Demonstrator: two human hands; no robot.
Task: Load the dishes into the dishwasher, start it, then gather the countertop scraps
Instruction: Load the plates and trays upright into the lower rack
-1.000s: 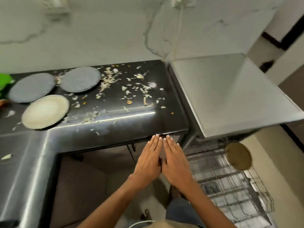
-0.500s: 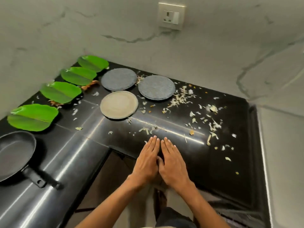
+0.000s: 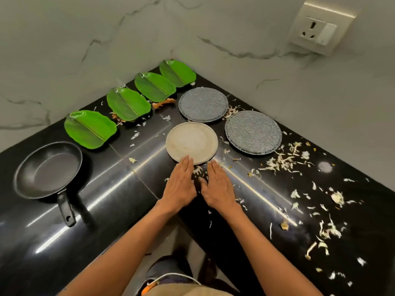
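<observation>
Plate [image 3: 191, 142] lies just far of my fingers: left hand [image 3: 179, 184] touches its near rim, right hand [image 3: 218, 186] beside; both flat, holding nothing.

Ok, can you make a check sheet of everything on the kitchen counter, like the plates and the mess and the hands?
Surface: black shiny counter, L-shaped, in a corner.
Job's things: beige plate; two grey plates; four green leaf plates in a row by the wall; black pan. Dishwasher not in view.
Clutter: pale food scraps scattered mostly on the right, some between the plates.
Hands: left hand flat, fingers over the beige plate's near rim; right hand flat beside it. Neither holds anything.
Cables: thin white cord at the person's waist.
Surroundings: marble-look wall; wall socket.
</observation>
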